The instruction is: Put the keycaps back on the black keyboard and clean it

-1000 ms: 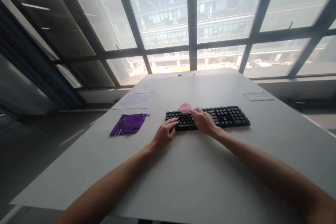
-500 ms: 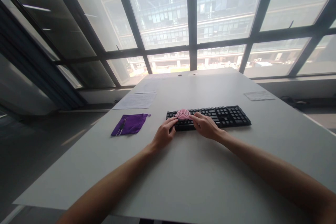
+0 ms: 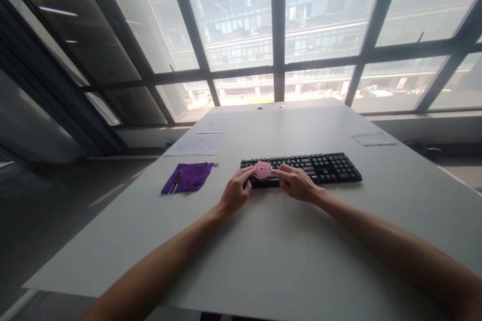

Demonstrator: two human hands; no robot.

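Note:
A pink round brush [image 3: 262, 170] with a spiral-patterned back and short bristles lies over the left part of a black keyboard [image 3: 331, 166]. My right hand [image 3: 295, 180] pinches the brush's right edge between thumb and fingers. At the keyboard's left end, my left hand [image 3: 237, 189] is closed around the front corner, its thumb near the front edge and its fingers on top. Those left fingertips also reach the brush's left side; whether they press on it I cannot tell. The brush covers several keys.
On the white table [image 3: 241, 256], a purple drawstring pouch [image 3: 196, 176] lies to the left with a pair of tweezers [image 3: 175, 181] on it. Sheets of paper [image 3: 196, 145] lie behind the pouch. Another flat pale sheet [image 3: 374, 139] is at the right. Windows stand beyond the table.
The pink brush has moved slightly towards me over the keyboard, with my right hand still on it. My left hand stays almost in place. The whole view has shifted a little.

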